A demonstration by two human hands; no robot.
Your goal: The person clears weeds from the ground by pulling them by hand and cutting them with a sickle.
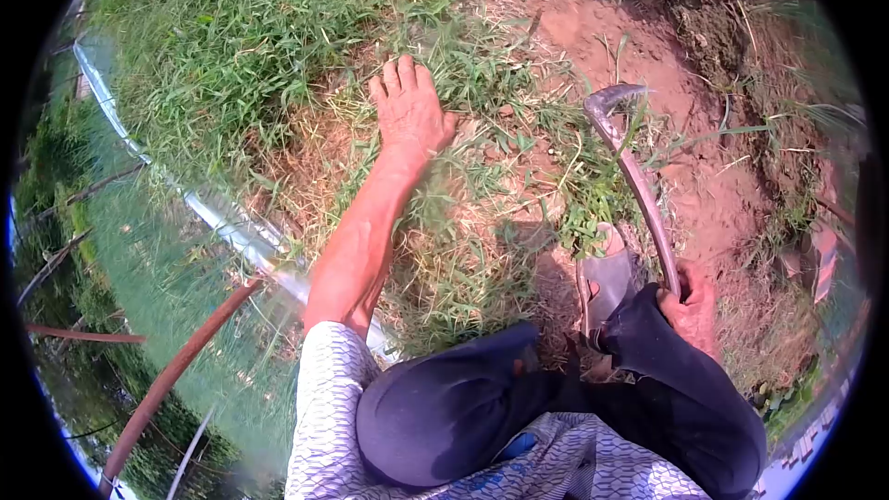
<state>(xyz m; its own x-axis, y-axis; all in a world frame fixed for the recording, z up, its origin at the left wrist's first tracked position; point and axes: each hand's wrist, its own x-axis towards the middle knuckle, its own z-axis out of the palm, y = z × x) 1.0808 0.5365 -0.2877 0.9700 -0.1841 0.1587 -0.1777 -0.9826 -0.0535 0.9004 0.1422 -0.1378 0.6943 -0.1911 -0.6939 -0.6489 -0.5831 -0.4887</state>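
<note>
My left hand [412, 111] reaches forward, palm down, onto the weeds at the edge of a grass patch [269, 46]. Its fingers are stretched out and slightly apart, and I see nothing held in them. Low on the right, my right hand [693, 310] is closed around the handle end of a sickle [639, 181]. The sickle's long shaft rises away from me, and its hooked metal head bends to the right above the reddish soil. Cut or pulled grass [472, 259] lies between my left arm and my foot.
My shoe [607, 273] is planted beside leafy weeds [593, 208]. Bare reddish soil [685, 194] runs along the right, up to a rough bank [773, 120]. At left are a plastic sheet edge [231, 236] and a rusty curved pole [181, 375].
</note>
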